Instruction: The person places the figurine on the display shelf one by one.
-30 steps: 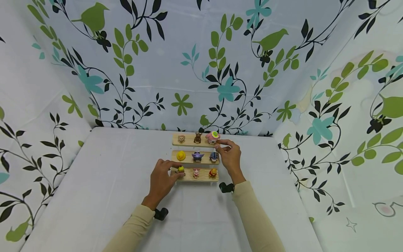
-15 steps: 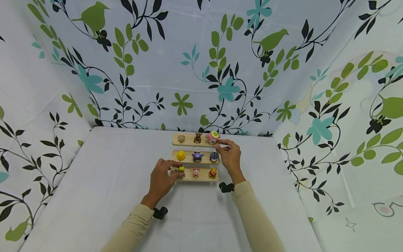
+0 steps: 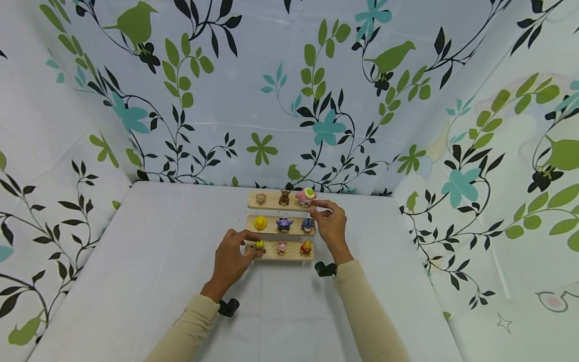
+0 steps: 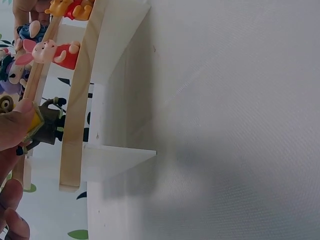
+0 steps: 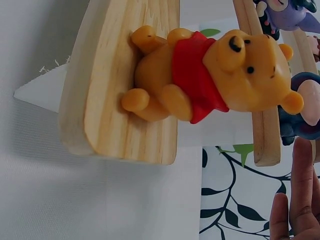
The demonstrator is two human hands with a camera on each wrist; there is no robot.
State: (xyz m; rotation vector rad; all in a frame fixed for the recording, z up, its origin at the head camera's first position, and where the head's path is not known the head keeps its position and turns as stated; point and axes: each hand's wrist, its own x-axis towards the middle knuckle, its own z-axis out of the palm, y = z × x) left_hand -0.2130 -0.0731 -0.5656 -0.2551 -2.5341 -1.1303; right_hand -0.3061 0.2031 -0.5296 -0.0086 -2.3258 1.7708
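My left hand is at the left end of the front wooden shelf. Its thumb and fingers pinch a small Minion figurine, yellow with dark overalls, standing on or just above the board. My right hand reaches to the right end of the back shelf. Thumb and index finger are at the side of a pink figurine with a green-and-white top and appear to pinch it; the contact is partly hidden. In the right wrist view other fingers extend near a blue figurine.
On the front shelf sit a Piglet figurine and a Winnie-the-Pooh figurine. The middle shelf bears a yellow figurine and a purple one. Two brown figurines stand on the back shelf. A white cloth covers the table.
The left hand shifts very slightly at the Minion figurine, and its wrist moves a little left. The right hand stays at the pink figurine.
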